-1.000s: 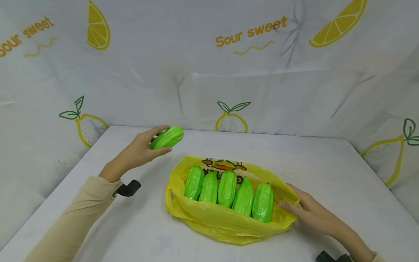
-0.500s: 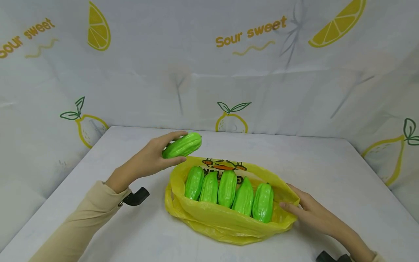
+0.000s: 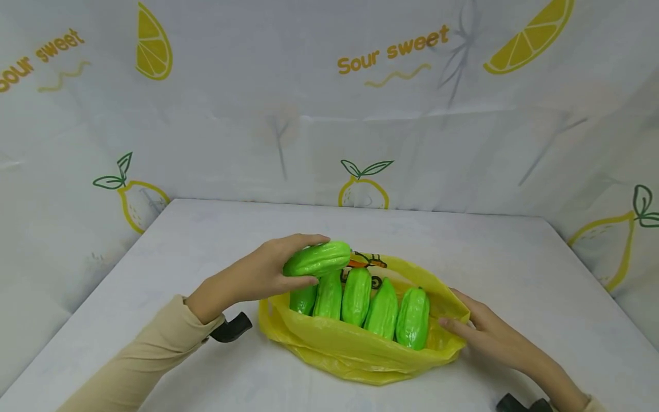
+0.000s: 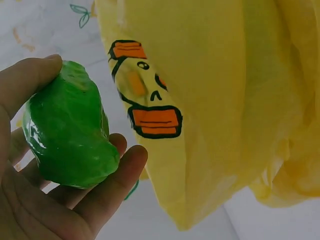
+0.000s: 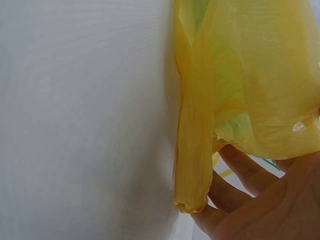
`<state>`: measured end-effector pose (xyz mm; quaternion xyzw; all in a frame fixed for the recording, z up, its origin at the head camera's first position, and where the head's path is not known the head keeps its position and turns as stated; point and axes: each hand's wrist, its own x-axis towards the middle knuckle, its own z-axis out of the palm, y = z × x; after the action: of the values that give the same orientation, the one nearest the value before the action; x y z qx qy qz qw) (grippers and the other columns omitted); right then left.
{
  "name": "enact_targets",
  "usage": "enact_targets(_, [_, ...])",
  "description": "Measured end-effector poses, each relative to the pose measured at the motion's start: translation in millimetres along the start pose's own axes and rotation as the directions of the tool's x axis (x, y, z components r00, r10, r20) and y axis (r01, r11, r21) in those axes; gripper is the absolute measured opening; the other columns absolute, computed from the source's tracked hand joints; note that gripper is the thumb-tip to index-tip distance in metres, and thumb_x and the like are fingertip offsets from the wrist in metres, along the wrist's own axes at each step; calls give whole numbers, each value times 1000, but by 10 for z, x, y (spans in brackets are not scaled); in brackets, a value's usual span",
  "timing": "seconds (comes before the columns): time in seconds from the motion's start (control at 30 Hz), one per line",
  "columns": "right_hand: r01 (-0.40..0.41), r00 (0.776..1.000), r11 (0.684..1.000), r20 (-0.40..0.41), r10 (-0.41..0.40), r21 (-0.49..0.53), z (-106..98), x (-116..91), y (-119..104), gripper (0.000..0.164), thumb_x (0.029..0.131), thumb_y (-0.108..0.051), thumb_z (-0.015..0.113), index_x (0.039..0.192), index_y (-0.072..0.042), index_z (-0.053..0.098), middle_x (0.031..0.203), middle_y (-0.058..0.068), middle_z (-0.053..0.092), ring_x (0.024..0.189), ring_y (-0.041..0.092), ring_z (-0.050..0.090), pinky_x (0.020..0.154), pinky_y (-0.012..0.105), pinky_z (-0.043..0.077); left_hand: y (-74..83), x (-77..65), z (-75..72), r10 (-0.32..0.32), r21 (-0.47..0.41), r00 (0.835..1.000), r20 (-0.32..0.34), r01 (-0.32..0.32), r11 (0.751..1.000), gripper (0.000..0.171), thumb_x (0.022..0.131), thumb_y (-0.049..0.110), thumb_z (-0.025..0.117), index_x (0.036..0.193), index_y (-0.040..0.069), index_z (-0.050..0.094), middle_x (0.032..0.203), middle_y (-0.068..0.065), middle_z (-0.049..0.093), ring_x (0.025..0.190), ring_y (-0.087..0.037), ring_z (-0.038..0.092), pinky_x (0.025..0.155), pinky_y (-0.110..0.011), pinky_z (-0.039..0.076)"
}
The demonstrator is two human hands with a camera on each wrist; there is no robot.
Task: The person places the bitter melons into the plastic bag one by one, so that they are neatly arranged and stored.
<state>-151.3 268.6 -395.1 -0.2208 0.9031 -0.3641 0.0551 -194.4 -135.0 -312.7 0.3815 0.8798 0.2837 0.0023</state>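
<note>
My left hand (image 3: 265,269) holds a shiny, bright green ribbed gourd (image 3: 316,259) above the left end of an open yellow plastic bag (image 3: 355,360). In the left wrist view, thumb and fingers curl round the gourd (image 4: 70,125), and the bag's printed side (image 4: 215,100) hangs beside it. Several similar gourds (image 3: 356,296) stand side by side inside the bag, their lower ends hidden by its front wall. At the bag's right end, my right hand (image 3: 489,332) grips the rim, thumb on the inner side. The right wrist view shows its fingers (image 5: 245,170) against the yellow plastic (image 5: 195,145).
The bag rests on a white table (image 3: 515,263). A white cloth (image 3: 221,131) with lemon prints hangs behind and at both sides. A black wrist mount (image 3: 231,328) sits below my left wrist, another (image 3: 522,403) near the right wrist.
My left hand has carried the gourd rightward and down, from left of the bag to over its left end, where it now overlaps the leftmost gourds. The right hand and bag stay put.
</note>
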Motion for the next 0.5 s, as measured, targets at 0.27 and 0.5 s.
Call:
enact_targets(0.27, [2,1000,1000,3,-2,6,3,0,-6,49,101,-24,55,147,-11,45,141,10,57,119,-8,49,91,23,49,66,74,184,5,93,998,56,-11,996,62,91,34,73,146,23,47,139,5,58,109,-14,57,92,-36,50])
enact_targets(0.5, [5,1000,1000,-2,-5,0,6,3,-10,49,101,-24,56,146,-10,45,139,10,58,116,-7,51,90,23,51,141,193,353,77,163,993,92,-91,982,61,89,34,75,142,19,51,135,4,62,113,-17,57,94,-34,51])
